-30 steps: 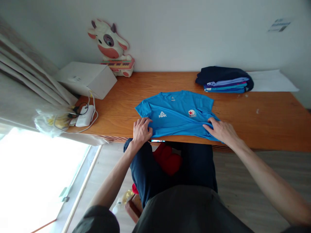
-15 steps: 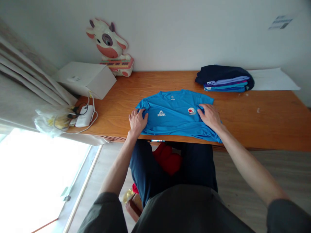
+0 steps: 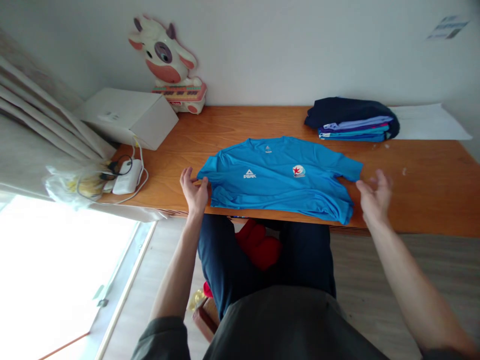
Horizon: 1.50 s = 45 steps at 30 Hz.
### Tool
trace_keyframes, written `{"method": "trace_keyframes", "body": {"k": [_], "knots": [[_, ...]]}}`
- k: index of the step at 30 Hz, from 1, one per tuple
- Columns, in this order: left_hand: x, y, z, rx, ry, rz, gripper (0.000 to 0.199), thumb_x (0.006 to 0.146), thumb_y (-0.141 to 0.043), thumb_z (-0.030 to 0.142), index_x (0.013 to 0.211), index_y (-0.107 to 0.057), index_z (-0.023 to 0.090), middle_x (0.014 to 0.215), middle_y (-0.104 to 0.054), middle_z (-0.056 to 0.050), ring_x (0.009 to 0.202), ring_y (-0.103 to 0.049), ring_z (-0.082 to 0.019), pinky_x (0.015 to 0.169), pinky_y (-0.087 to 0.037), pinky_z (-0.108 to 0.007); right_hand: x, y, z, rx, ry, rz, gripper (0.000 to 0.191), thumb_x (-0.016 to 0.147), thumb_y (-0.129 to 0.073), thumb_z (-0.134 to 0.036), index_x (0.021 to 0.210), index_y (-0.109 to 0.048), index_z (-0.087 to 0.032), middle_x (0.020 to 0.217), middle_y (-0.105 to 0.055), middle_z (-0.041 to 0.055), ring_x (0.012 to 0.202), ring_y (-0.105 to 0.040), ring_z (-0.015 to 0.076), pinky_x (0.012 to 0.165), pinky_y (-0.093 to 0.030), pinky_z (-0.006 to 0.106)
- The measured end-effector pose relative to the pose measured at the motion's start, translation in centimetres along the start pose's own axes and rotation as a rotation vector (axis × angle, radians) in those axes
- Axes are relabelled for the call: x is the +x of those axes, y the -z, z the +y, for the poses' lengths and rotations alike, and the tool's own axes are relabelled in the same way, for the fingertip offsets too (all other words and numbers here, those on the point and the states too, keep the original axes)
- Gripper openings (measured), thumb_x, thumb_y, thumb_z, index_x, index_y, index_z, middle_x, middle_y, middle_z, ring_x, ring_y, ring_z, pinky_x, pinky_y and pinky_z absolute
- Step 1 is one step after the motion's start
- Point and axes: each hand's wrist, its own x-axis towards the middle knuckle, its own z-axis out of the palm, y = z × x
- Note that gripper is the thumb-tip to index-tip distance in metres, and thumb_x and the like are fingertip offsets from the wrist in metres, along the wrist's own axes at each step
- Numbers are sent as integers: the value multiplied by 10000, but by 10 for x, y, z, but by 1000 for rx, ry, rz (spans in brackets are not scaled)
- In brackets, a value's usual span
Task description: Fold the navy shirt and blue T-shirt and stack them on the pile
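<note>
A blue T-shirt (image 3: 273,172) lies front up on the wooden tabletop, with a white PEAK logo and a round red-and-white badge on its chest. Both sleeves are spread outward, and the lower part is bunched along the table's front edge. My left hand (image 3: 194,192) is at the end of the left-side sleeve, thumb and fingers apart; whether it touches the cloth is hard to tell. Just off the right-side sleeve, my right hand (image 3: 375,197) is open and slightly blurred, holding nothing.
At the back right sits a stack of folded clothes (image 3: 352,120) beside a white sheet (image 3: 431,122). On the left are a white box (image 3: 129,117), a cow toy keyboard (image 3: 168,65), a white adapter with cables (image 3: 128,177) and a plastic bag (image 3: 71,185). My legs are under the front edge.
Both hands have moved outward, away from the shirt's chest. The sleeves, tucked in before, are now extended to either side, the right-side one most clearly.
</note>
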Motion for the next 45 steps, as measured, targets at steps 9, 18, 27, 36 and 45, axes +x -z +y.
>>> {"method": "trace_keyframes", "body": {"k": [9,18,27,36,45], "knots": [[34,-79,73,410,-242,-618,656,1177,-579,559,1756,-675,264,1878,-587,-149,1815,-405,-505,1465,-330,-808,46,-102,-66,-485,425,-638,489,1148,-580,-499,1539,-799,-304,1692,-755,105,1620,-667,369,1427,-507,640],[63,-126,64,680,-166,-598,1142,1062,-435,948,1990,-237,313,2073,-155,-51,1889,-23,-599,1426,9,-972,88,-160,-54,-1023,174,-798,972,1179,-246,-785,2002,-197,-270,2082,-48,61,1899,-34,545,1462,-43,904],[75,-97,47,736,-169,-454,1069,1120,-372,879,1945,-374,198,2029,-298,-171,1900,9,-573,1416,62,-972,59,-143,-51,-1047,259,-596,1086,1164,-213,-854,1991,-168,-152,2066,-90,200,1881,-89,579,1460,-80,894],[56,-85,57,682,-315,-644,880,1173,-395,726,1916,-456,259,2008,-381,-94,1874,-257,-510,1489,-131,-884,78,-120,-45,-1063,125,-695,1185,1086,-271,-978,1999,-174,-228,2074,-63,169,1878,-91,593,1441,-126,926],[91,-101,55,742,-220,-710,1201,1032,-390,1000,1999,-155,330,2070,-169,-42,1885,-63,-604,1433,-34,-961,92,-114,-44,-1048,-13,-713,1191,1104,-284,-970,2007,-86,-219,2073,55,163,1877,42,608,1393,-26,984]]}}
